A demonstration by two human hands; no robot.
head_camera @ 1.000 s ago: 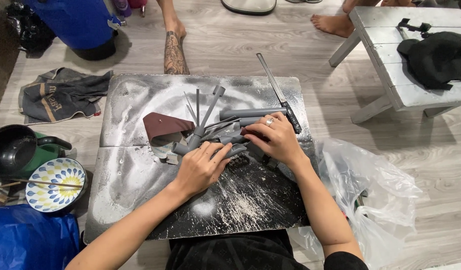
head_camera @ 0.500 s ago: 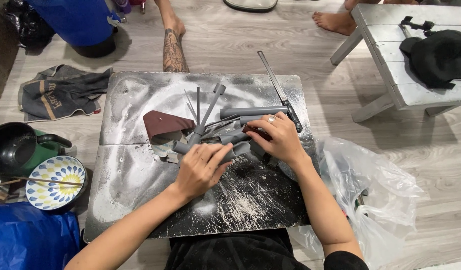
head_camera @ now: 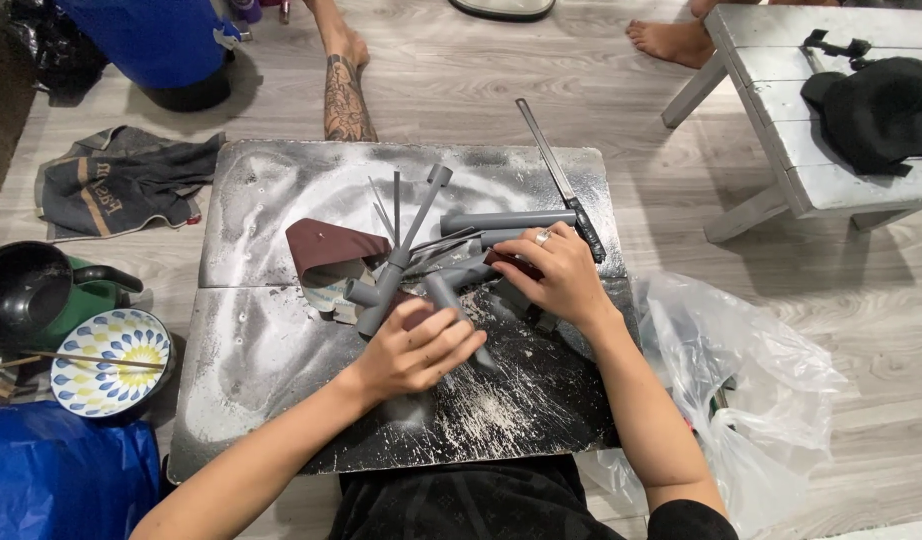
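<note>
My left hand [head_camera: 413, 352] grips a short grey tube [head_camera: 451, 300] that rises from a pile of grey plastic parts [head_camera: 451, 262] on a dusty black board [head_camera: 281, 340]. My right hand [head_camera: 556, 275], with a ring on one finger, presses on the pile's right side, its fingers curled over grey pieces and a dark red scrap. A long grey rod [head_camera: 411, 240] slants up out of the pile. A curled sheet of brown sandpaper [head_camera: 326, 250] lies to the left. A long metal file with a black handle [head_camera: 561, 180] rests behind my right hand.
Another person's tattooed leg [head_camera: 343, 90] and bare feet [head_camera: 671, 40] are beyond the board. A grey bench with a black cap [head_camera: 881, 110] stands at right, a clear plastic bag [head_camera: 741, 380] beside my right arm. A patterned bowl [head_camera: 106, 360], black pot [head_camera: 26, 295] and grey cloth [head_camera: 121, 180] are left.
My left hand has drawn back toward me and closed on the short grey tube. My right hand has shifted slightly on the pile.
</note>
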